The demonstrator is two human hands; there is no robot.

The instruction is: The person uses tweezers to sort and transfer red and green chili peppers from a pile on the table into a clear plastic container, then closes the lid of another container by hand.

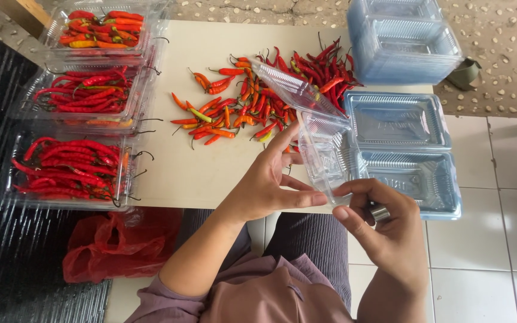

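My left hand (268, 177) and my right hand (384, 224) both grip an empty clear plastic clamshell box (321, 152), held tilted above the table's near edge with its lid (291, 88) swung open toward the chillies. My left thumb and fingers pinch its near left side. My right hand, with a ring on one finger, pinches its near corner. A loose pile of red, orange and a few green chilli peppers (258, 98) lies on the pale table (181, 167) just beyond the box.
Three clear boxes filled with red chillies (70, 170) (85, 93) (100, 30) stand along the table's left side. Empty open clamshells (402, 149) lie at the right, with a stack of them (405, 39) behind. A red plastic bag (121, 242) lies below the table. The floor is tiled.
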